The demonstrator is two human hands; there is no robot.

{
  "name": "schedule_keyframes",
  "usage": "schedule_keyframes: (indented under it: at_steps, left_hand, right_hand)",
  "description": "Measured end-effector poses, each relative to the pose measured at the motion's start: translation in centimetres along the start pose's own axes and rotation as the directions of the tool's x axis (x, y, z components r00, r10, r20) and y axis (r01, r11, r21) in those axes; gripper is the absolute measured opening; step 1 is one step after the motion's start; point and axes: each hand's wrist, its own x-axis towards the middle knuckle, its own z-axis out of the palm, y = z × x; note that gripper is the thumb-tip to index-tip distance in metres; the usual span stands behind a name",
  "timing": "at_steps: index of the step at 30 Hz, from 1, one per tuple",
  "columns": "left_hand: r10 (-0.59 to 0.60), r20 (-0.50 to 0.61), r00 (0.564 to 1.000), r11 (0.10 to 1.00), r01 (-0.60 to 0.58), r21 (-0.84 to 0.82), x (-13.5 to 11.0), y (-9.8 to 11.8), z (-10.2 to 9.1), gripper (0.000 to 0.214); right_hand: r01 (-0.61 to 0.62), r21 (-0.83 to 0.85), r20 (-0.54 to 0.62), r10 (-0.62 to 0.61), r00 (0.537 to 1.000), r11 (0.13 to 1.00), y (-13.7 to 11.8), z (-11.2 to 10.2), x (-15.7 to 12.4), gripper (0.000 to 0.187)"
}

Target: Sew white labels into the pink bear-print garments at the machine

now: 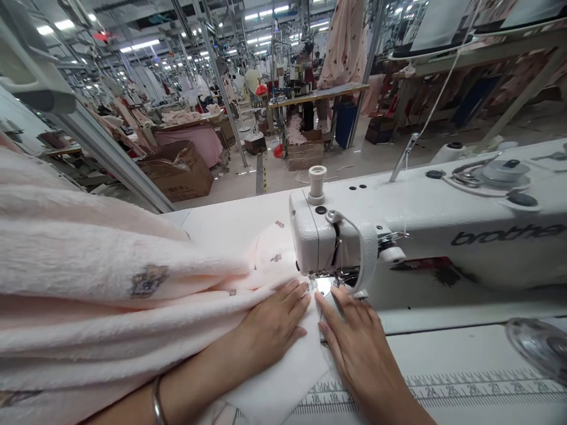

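My left hand lies flat, fingers stretched out, on pale pink fleecy fabric just left of the needle. My right hand rests flat beside it, fingers extended toward the presser foot, pressing the fabric's white edge onto the machine bed. The white sewing machine stands right behind both hands. The fabric carries small printed motifs and bunches up in thick folds over my left forearm, which wears a bracelet.
A ruler scale is printed along the table front. A clear bobbin-winder disc sits at right. Beyond the table lie a factory floor with cardboard boxes, other sewing stations and hanging garments.
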Motion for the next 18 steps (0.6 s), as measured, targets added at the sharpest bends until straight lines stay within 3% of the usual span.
schedule_keyframes:
  at_steps: [11, 18]
  left_hand:
    - [-0.036, -0.135, 0.990, 0.997, 0.045, 0.064, 0.6, -1.1, 1.2, 0.047]
    - [-0.046, -0.129, 0.991, 0.999, 0.049, 0.019, 0.8, -1.3, 1.2, 0.047]
  right_hand:
    - [-0.015, -0.061, 0.022, 0.017, 1.000, 0.998, -0.2, -0.2, 0.4, 0.038]
    - [-0.006, -0.036, 0.028, 0.007, 1.000, 0.999, -0.2, -0.4, 0.2, 0.034]
